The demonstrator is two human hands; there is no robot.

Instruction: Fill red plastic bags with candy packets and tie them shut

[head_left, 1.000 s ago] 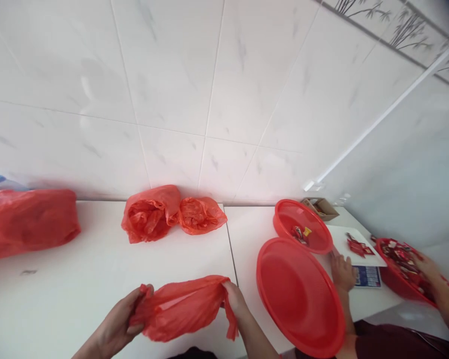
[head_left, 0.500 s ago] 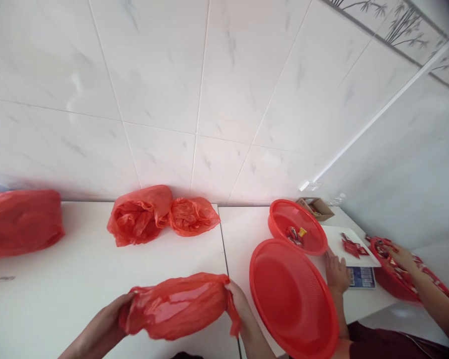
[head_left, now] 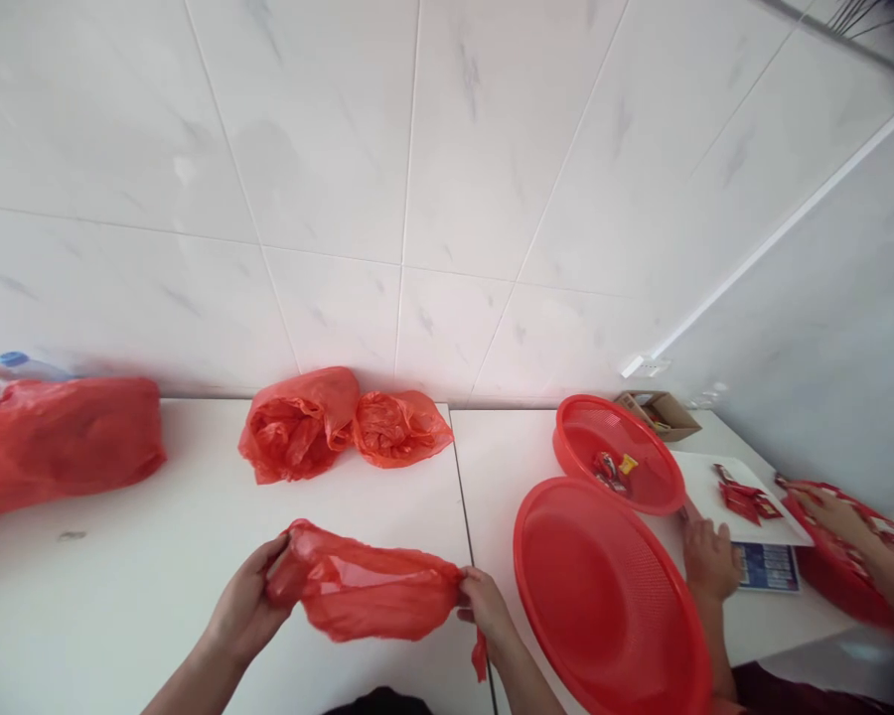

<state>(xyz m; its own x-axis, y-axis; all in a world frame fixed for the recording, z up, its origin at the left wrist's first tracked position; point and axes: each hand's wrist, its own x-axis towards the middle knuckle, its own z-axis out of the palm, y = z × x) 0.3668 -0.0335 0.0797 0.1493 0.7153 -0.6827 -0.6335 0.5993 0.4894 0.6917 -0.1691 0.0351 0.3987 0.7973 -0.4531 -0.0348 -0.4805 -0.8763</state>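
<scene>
A red plastic bag (head_left: 379, 596) is stretched sideways between my two hands above the white table (head_left: 194, 556). My left hand (head_left: 249, 601) grips its left end, fingers wrapped round the film. The gathered right end is pinched in my right hand (head_left: 486, 606), and a loose strip dangles below those fingers. Beyond them, against the wall, lie two crumpled red plastic bags, a larger one (head_left: 298, 427) and a smaller one (head_left: 400, 427). Just right of my right hand stands a large red basket (head_left: 603, 586), tilted, with nothing seen inside.
A bulky red bag (head_left: 74, 437) lies at the left, a blue-capped bottle (head_left: 26, 362) behind it. Right are a red basket (head_left: 618, 447) with a few packets, a cardboard box (head_left: 660, 412) and a white tray (head_left: 737, 477). A co-worker's hand (head_left: 711, 561) is near the tray.
The bag in my hands has turned slightly, its left end higher and its middle narrower. The view has swung a little left, so things appear further right.
</scene>
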